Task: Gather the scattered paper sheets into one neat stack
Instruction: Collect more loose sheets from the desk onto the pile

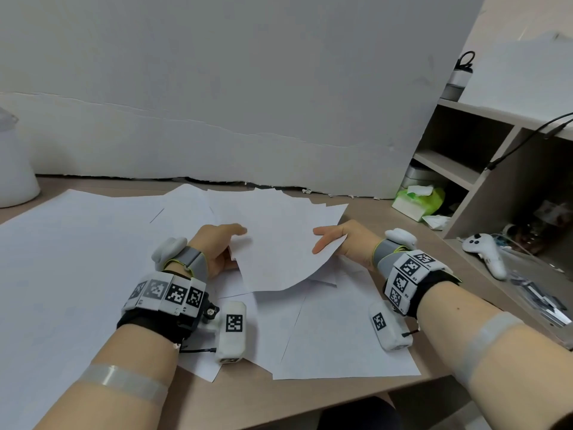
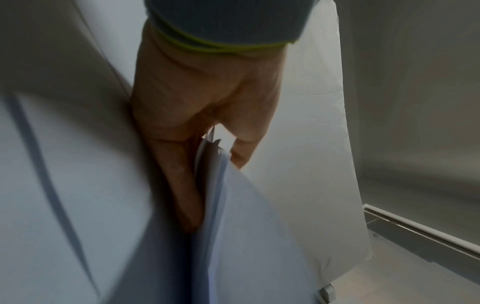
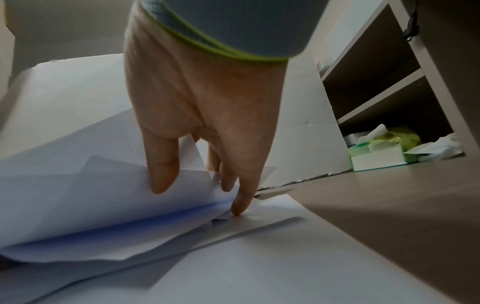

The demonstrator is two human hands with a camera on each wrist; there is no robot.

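A small bundle of white paper sheets (image 1: 279,252) is lifted and bowed over the middle of the desk. My left hand (image 1: 229,243) pinches its left edge, thumb on top and fingers underneath; the left wrist view shows the sheets' edge (image 2: 233,226) between them. My right hand (image 1: 328,240) pinches the right edge, its thumb (image 3: 161,164) lying on the top sheet (image 3: 91,185). One fingertip (image 3: 239,207) touches a sheet lying flat below. More loose sheets (image 1: 341,330) lie overlapped on the desk under the bundle.
A very large white sheet (image 1: 62,259) covers the desk's left side. A white board (image 1: 217,103) leans at the back. To the right stand a shelf unit (image 1: 465,169), a green tissue pack (image 1: 418,200) and a white controller (image 1: 483,252). A white container (image 1: 15,169) sits far left.
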